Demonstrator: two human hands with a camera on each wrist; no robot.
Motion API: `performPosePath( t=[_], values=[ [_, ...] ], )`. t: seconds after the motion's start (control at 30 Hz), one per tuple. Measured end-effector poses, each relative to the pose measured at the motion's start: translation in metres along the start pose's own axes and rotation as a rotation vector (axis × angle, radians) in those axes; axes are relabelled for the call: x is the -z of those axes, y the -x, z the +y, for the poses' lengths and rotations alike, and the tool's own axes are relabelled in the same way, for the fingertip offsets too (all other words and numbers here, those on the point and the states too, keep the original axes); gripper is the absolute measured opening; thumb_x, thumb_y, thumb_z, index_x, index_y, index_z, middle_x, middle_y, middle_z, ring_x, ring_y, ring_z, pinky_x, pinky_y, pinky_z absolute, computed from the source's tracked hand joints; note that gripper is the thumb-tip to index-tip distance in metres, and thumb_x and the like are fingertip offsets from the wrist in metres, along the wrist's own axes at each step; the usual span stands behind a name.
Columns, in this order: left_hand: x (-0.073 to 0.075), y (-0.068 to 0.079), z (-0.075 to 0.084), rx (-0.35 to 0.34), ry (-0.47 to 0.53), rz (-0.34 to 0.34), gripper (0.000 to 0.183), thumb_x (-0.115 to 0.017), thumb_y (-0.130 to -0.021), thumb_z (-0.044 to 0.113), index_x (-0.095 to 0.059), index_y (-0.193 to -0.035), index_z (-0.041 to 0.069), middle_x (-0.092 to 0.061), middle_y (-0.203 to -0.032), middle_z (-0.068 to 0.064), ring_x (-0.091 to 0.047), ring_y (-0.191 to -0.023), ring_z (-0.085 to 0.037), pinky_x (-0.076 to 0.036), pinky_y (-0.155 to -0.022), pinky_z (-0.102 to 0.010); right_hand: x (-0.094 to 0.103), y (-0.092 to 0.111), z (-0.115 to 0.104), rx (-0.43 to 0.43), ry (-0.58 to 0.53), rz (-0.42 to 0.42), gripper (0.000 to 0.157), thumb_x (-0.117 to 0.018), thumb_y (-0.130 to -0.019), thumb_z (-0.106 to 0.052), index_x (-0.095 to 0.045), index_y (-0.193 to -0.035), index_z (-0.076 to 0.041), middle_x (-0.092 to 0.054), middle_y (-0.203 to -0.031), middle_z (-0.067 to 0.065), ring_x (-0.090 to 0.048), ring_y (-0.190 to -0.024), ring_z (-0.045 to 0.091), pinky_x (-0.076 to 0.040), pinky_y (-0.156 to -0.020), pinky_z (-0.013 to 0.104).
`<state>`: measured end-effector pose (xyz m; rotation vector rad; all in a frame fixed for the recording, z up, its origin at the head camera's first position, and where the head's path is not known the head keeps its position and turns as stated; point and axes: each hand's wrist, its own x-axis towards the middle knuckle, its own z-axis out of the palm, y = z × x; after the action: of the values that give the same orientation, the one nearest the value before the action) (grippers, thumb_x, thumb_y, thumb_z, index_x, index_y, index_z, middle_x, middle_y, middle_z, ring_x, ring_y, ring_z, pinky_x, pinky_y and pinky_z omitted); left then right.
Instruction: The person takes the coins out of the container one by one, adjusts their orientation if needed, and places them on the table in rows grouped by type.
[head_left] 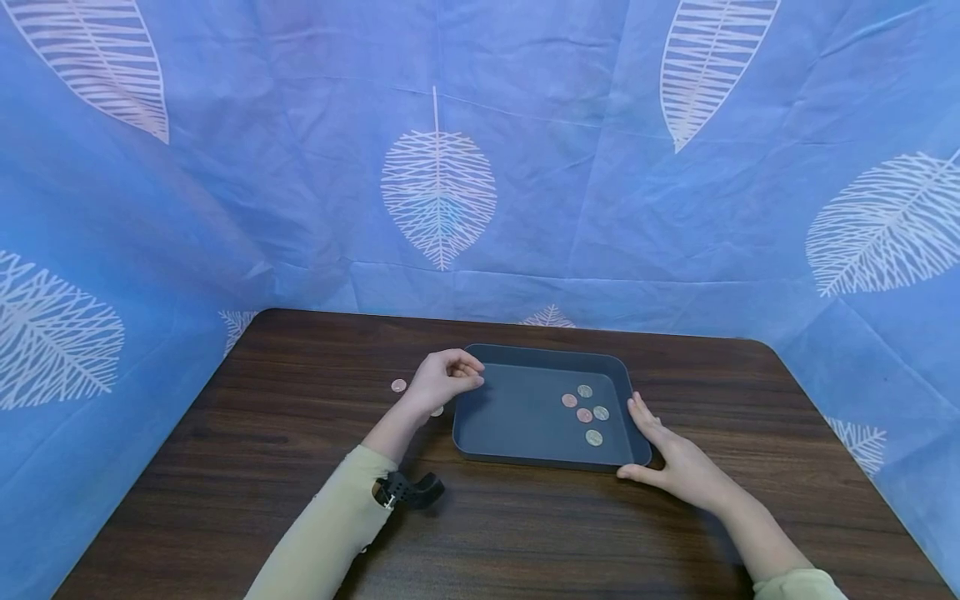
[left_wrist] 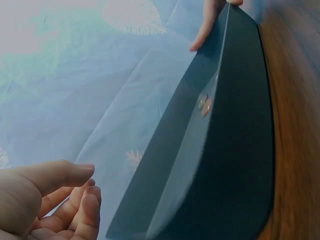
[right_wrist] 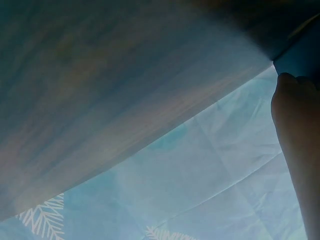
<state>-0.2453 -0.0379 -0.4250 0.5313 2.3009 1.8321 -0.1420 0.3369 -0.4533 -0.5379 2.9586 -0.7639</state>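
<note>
A dark grey-blue rectangular tray (head_left: 517,417) lies on the table. Several coins (head_left: 584,415), coppery and silvery, are inside its right half. My left hand (head_left: 444,382) hovers by the tray's left rim, fingers bent and thumb extended. In the left wrist view that hand (left_wrist: 55,200) shows a small gap between thumb and fingertips, with no object visible there. My right hand (head_left: 678,462) rests against the tray's near right corner, thumb at the front and fingers fairly straight along the right side. The right wrist view shows this hand (right_wrist: 297,115) darkly beside the tray.
Left of the tray a coppery coin (head_left: 399,385) lies on the dark wood table (head_left: 300,400). Another coin (head_left: 437,412) is partly covered by my left wrist. A black strap (head_left: 416,492) sits on the left sleeve. Blue leaf-patterned cloth (head_left: 525,208) hangs behind the table.
</note>
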Motion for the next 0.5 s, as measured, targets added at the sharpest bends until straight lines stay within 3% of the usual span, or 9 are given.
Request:
performPosePath(
  t=[0.27,0.5],
  values=[
    [-0.024,-0.014,0.012,-0.035,0.029,-0.019,0.015,-0.069,-0.087,0.004,-0.068,-0.101,0.002,-0.064,-0.084,-0.006,-0.058,-0.076,-0.018,-0.048,-0.079,-0.053,-0.001,0.000,0.001,-0.004,-0.001,0.006,0.102,-0.069,-0.081,-0.052,-0.011,-0.154,-0.011,-0.008,-0.157,0.018,-0.025,-0.135,0.046,-0.034,-0.095,0.064],
    [-0.045,-0.026,0.018,-0.021,0.079,-0.052,0.017,-0.069,-0.088,0.005,-0.067,-0.104,-0.001,-0.063,-0.087,-0.007,-0.058,-0.077,-0.016,-0.047,-0.083,-0.053,0.000,0.000,-0.001,-0.005,0.002,0.007,0.102,-0.069,-0.081,-0.053,-0.012,-0.154,-0.011,-0.008,-0.158,0.017,-0.026,-0.135,0.046,-0.035,-0.095,0.063]
  ],
)
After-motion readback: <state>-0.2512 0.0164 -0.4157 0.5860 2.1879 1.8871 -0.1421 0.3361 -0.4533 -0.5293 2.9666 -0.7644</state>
